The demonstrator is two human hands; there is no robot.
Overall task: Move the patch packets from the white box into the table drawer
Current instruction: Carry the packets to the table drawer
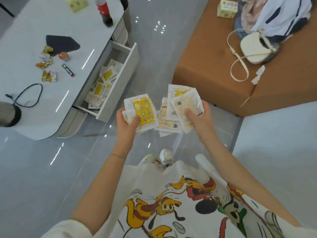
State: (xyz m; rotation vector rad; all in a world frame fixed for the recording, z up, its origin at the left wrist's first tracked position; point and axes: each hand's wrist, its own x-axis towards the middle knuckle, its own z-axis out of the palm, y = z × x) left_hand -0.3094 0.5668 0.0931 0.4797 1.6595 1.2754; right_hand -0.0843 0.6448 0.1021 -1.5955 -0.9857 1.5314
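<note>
My left hand [126, 121] grips a small stack of patch packets [142, 112], the top one yellow with a flower and duck print. My right hand [197, 117] holds a fanned bunch of white packets [185, 103], backs up, with more packets [167, 122] hanging below between the hands. Both hands hover over the floor, right of the open table drawer [120, 79]. Inside the drawer lies a heap of the same yellow and white packets [103, 83]. The white box is not in view.
The white table [51, 31] carries a cola bottle [104, 12], snack wrappers [46, 64], a dark mat [61, 43], a black cord [29, 95] and a grey cup [8, 114]. A brown ottoman [223, 66] at right holds a white bag [255, 47] and clothes. My shoes [164, 157] stand on glossy tiles.
</note>
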